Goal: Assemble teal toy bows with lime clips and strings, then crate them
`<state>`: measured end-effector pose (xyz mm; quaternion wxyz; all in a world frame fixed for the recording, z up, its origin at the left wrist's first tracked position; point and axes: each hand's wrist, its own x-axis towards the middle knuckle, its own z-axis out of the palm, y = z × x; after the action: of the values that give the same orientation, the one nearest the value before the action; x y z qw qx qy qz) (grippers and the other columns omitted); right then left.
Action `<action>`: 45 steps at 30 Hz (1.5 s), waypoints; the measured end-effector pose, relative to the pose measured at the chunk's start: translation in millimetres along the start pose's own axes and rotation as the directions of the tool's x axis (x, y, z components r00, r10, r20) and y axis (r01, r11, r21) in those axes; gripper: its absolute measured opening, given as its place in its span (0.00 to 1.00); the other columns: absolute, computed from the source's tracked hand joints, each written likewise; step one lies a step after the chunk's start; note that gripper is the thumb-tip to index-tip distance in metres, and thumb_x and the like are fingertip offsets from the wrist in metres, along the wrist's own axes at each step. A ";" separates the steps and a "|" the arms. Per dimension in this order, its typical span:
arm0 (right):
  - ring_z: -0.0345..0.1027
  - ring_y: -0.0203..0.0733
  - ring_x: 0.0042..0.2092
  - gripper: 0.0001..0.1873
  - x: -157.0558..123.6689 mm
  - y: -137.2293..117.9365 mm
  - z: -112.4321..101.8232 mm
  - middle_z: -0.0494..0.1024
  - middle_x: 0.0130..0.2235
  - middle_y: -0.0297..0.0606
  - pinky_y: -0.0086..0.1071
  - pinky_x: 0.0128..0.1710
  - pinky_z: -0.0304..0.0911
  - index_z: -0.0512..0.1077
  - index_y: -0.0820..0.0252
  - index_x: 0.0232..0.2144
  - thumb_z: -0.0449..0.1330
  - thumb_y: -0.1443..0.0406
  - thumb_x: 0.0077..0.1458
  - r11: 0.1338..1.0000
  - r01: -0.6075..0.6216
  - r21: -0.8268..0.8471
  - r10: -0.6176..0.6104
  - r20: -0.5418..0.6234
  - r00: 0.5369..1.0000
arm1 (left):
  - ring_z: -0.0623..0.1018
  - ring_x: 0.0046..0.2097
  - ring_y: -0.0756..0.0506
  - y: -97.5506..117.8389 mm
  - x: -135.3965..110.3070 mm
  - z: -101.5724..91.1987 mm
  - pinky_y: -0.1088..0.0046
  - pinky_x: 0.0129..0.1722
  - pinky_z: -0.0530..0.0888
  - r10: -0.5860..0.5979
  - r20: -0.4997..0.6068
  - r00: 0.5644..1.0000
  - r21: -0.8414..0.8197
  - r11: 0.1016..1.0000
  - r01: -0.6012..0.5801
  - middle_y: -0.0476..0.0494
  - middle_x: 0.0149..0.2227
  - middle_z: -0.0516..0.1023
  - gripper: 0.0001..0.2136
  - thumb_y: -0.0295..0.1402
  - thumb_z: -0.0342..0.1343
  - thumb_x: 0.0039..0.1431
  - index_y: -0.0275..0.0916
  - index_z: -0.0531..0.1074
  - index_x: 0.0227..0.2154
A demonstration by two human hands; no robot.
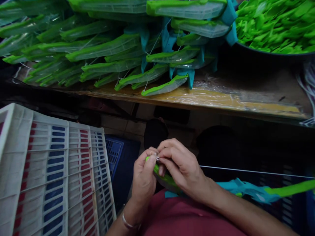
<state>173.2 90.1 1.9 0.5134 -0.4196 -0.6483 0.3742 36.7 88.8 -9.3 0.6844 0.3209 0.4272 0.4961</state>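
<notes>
In the head view both hands meet in front of my body, around the tip of a long bright-green plastic piece [168, 182]. My left hand [144, 172] pinches that tip between thumb and fingers. My right hand [180, 160] has its fingertips pressed together on a small loop of white string [157, 158] at the same tip. A taut white string [246, 170] runs from behind my right wrist to the right edge. Below my right forearm, a teal plastic part [246, 189] joins a green strip [292, 188]. The right hand and forearm hide part of the green piece.
Stacked green, clear and teal pieces with strings [110, 46] cover the left of a worn wooden table [221, 98]. A round dark tub [278, 54] of loose green parts stands at the back right. A white slatted crate [61, 123] fills the lower left.
</notes>
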 end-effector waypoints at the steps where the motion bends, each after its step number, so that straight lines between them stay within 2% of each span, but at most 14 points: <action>1: 0.69 0.40 0.43 0.09 1.0 0.9 -0.7 0.75 0.42 0.42 0.36 0.42 0.70 0.72 0.60 0.38 0.52 0.73 0.67 0.999 0.045 -0.018 -0.044 0.012 0.999 | 0.67 0.24 0.53 0.8 0.6 0.5 0.79 0.24 0.66 -0.011 0.004 1.000 -0.018 1.000 0.011 0.52 0.24 0.68 0.14 0.37 0.62 0.63 0.37 0.71 0.23; 5: 0.67 0.42 0.41 0.08 7.2 6.1 -4.3 0.75 0.38 0.42 0.38 0.40 0.68 0.68 0.62 0.39 0.51 0.75 0.64 0.976 0.202 -0.083 -0.192 0.113 0.975 | 0.66 0.22 0.53 2.7 2.7 0.5 0.79 0.22 0.66 -0.071 0.040 0.997 -0.055 0.996 0.073 0.53 0.20 0.68 0.15 0.41 0.65 0.59 0.37 0.72 0.24; 9: 0.65 0.40 0.37 0.07 9.5 7.5 -8.0 0.73 0.35 0.40 0.36 0.37 0.67 0.65 0.60 0.36 0.51 0.73 0.67 0.971 0.195 -0.139 -0.178 0.125 0.976 | 0.68 0.22 0.53 1.1 3.7 0.4 0.79 0.22 0.66 -0.084 0.013 0.996 -0.053 0.995 0.085 0.52 0.21 0.68 0.15 0.40 0.66 0.59 0.37 0.73 0.23; 14: 0.67 0.37 0.36 0.06 1.2 5.2 -4.7 0.73 0.36 0.38 0.33 0.36 0.66 0.65 0.60 0.35 0.53 0.70 0.67 0.996 -0.008 -0.088 0.014 0.062 0.998 | 0.68 0.22 0.53 -3.4 2.2 0.4 0.79 0.23 0.67 -0.049 -0.084 0.995 0.013 0.999 0.051 0.54 0.22 0.69 0.13 0.38 0.66 0.59 0.38 0.71 0.26; 17: 0.69 0.33 0.30 0.05 -2.2 3.7 -0.7 0.73 0.31 0.31 0.29 0.31 0.65 0.65 0.59 0.36 0.55 0.69 0.67 0.973 -0.221 0.066 0.220 0.028 0.975 | 0.69 0.23 0.53 -5.0 1.0 -2.1 0.78 0.25 0.68 -0.018 -0.057 0.998 0.073 0.997 0.022 0.53 0.24 0.69 0.12 0.36 0.63 0.62 0.38 0.70 0.26; 19: 0.68 0.30 0.26 0.04 -2.2 3.9 1.2 0.71 0.29 0.28 0.26 0.29 0.65 0.66 0.59 0.37 0.56 0.69 0.67 0.948 -0.278 0.153 0.279 0.020 0.960 | 0.70 0.25 0.52 -5.3 0.8 -4.4 0.77 0.27 0.68 -0.020 -0.010 1.000 0.086 0.996 0.021 0.52 0.25 0.70 0.12 0.36 0.61 0.65 0.38 0.71 0.27; 21: 0.68 0.30 0.27 0.05 -1.6 5.2 2.3 0.72 0.30 0.29 0.26 0.30 0.65 0.68 0.59 0.36 0.56 0.69 0.68 0.967 -0.226 0.118 0.229 -0.017 0.973 | 0.70 0.26 0.52 -4.8 1.2 -6.3 0.76 0.28 0.69 -0.033 0.040 0.999 0.084 0.996 0.030 0.51 0.26 0.70 0.12 0.36 0.59 0.67 0.38 0.72 0.28; 25: 0.69 0.38 0.37 0.07 -2.5 9.3 4.9 0.74 0.34 0.38 0.32 0.36 0.68 0.71 0.61 0.34 0.56 0.71 0.67 0.984 0.034 -0.172 -0.053 -0.103 0.993 | 0.68 0.26 0.52 -2.9 3.1 -6.8 0.77 0.26 0.68 -0.054 0.099 0.994 0.002 0.999 0.054 0.51 0.25 0.68 0.11 0.35 0.58 0.68 0.38 0.72 0.28; 28: 0.67 0.41 0.37 0.05 -5.5 12.2 7.5 0.75 0.35 0.42 0.35 0.36 0.69 0.72 0.63 0.40 0.56 0.73 0.66 0.916 0.188 -0.354 -0.236 -0.095 0.967 | 0.68 0.26 0.52 -2.4 3.8 -6.1 0.77 0.27 0.68 -0.070 0.096 0.993 -0.024 0.997 0.072 0.51 0.25 0.68 0.11 0.36 0.58 0.67 0.38 0.72 0.28; 31: 0.66 0.41 0.35 0.06 -7.5 14.8 9.5 0.75 0.34 0.42 0.35 0.34 0.68 0.71 0.64 0.42 0.55 0.73 0.66 0.815 0.277 -0.509 -0.345 -0.043 0.938 | 0.66 0.26 0.52 -2.8 3.7 -5.9 0.77 0.27 0.67 -0.075 0.069 0.995 -0.007 0.997 0.075 0.51 0.25 0.67 0.12 0.36 0.58 0.67 0.37 0.71 0.27; 35: 0.62 0.41 0.30 0.08 -6.3 18.5 12.8 0.71 0.27 0.38 0.36 0.28 0.63 0.69 0.61 0.32 0.55 0.72 0.64 0.653 0.320 -0.687 -0.410 0.035 0.911 | 0.65 0.26 0.52 -3.1 4.6 -5.4 0.78 0.25 0.66 -0.072 -0.007 0.997 0.028 0.997 0.073 0.51 0.25 0.67 0.14 0.39 0.62 0.62 0.38 0.69 0.26; 38: 0.61 0.42 0.30 0.10 -5.2 20.5 15.9 0.70 0.26 0.38 0.36 0.28 0.62 0.67 0.59 0.29 0.55 0.73 0.64 0.608 0.305 -0.733 -0.399 0.050 0.916 | 0.66 0.26 0.51 -2.9 5.3 -4.0 0.77 0.26 0.67 -0.078 -0.046 0.996 0.058 0.995 0.081 0.51 0.25 0.69 0.14 0.40 0.64 0.60 0.38 0.70 0.26; 41: 0.64 0.44 0.34 0.08 -6.2 20.1 16.7 0.73 0.29 0.42 0.37 0.31 0.66 0.70 0.64 0.35 0.53 0.73 0.65 0.672 0.297 -0.678 -0.375 0.034 0.927 | 0.66 0.25 0.52 -2.9 4.3 -2.0 0.78 0.25 0.67 -0.078 -0.056 0.995 0.047 0.996 0.081 0.51 0.24 0.69 0.14 0.40 0.64 0.61 0.38 0.71 0.26; 45: 0.68 0.44 0.39 0.09 -8.5 16.4 12.6 0.76 0.37 0.46 0.37 0.37 0.71 0.72 0.66 0.45 0.53 0.74 0.66 0.868 0.202 -0.453 -0.242 -0.031 0.970 | 0.66 0.24 0.52 -4.3 2.5 0.3 0.78 0.24 0.67 -0.093 -0.044 0.995 -0.006 0.996 0.093 0.52 0.23 0.67 0.13 0.39 0.62 0.63 0.37 0.72 0.27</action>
<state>164.5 87.6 -18.5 0.4707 -0.4648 -0.7377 0.1351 39.1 89.9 -13.6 0.6979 0.2883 0.4554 0.4716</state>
